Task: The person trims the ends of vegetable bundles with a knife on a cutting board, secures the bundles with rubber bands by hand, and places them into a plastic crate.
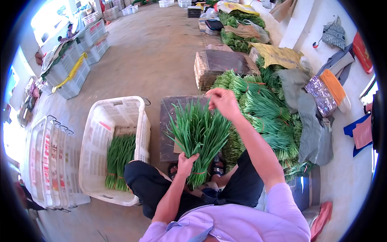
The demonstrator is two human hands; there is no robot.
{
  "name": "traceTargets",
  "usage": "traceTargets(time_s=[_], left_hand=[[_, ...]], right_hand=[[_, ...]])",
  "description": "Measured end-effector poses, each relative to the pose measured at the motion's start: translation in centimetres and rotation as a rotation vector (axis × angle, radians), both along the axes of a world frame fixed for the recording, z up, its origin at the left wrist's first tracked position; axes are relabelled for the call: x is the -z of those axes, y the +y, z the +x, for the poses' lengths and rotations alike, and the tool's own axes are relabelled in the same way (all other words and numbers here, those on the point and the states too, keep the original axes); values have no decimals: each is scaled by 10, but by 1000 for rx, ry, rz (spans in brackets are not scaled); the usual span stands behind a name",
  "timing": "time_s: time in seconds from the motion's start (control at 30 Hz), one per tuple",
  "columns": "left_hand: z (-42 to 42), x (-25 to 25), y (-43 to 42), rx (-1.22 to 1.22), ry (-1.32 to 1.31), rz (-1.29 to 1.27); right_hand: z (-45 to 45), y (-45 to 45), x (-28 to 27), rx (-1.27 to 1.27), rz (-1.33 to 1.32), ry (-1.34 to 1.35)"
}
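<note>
A bunch of green chives (201,129), tied with a reddish band near its stem end, stands tilted between my knees with its leaves fanned out. My left hand (188,163) is wrapped round its lower part. Above the leaf tips on the right, my right hand (224,104) is raised with thumb and fingers pinched together. Thin green strands show near those fingertips, but what the pinch holds is too small to make out. Behind the bunch is a dark flat-topped block (167,109).
On my left, a white plastic crate (90,153) holds tied chive bundles (121,157); stacked crates (54,161) stand beyond it. To my right lies a large heap of chive bundles (262,109), partly covered by grey cloth (314,129). A dark-topped box (225,62) stands ahead.
</note>
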State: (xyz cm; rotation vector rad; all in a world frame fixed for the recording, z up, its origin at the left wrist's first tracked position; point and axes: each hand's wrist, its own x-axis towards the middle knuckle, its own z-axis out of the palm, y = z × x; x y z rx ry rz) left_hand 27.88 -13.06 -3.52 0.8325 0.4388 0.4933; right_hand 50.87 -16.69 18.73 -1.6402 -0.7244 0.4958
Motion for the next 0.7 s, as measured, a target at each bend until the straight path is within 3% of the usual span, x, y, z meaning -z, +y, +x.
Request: traceTargets(time_s=[0.03, 0.1, 0.17, 0.23, 0.3, 0.37, 0.4, 0.43, 0.5, 0.67, 0.7], left_hand=[[-1, 2, -2, -16, 7, 11], [1, 5, -1, -19, 13, 28], [1, 7, -3, 1, 33, 39], [3, 5, -5, 10, 48, 59], [4, 4, -5, 14, 56, 84], [3, 7, -5, 33, 104, 132], [-2, 6, -6, 19, 108, 128], [1, 5, -5, 22, 106, 143], [-3, 5, -6, 0, 110, 144], [0, 4, -6, 15, 129, 153], [0, 3, -7, 16, 129, 144]], right_hand=[[2, 3, 1, -16, -7, 1], [7, 3, -3, -24, 290, 131], [-19, 9, -31, -68, 213, 56], [-32, 17, -39, -218, 63, -311], [-34, 31, -30, -276, 59, -429], [-26, 47, -5, -292, 7, -1049], [-20, 56, 9, -332, -25, -1148], [-20, 54, -6, -332, -25, -1148], [-29, 49, -38, -178, -146, -200], [-34, 31, -54, -75, -17, -134], [-44, 23, -51, -231, -63, -177]])
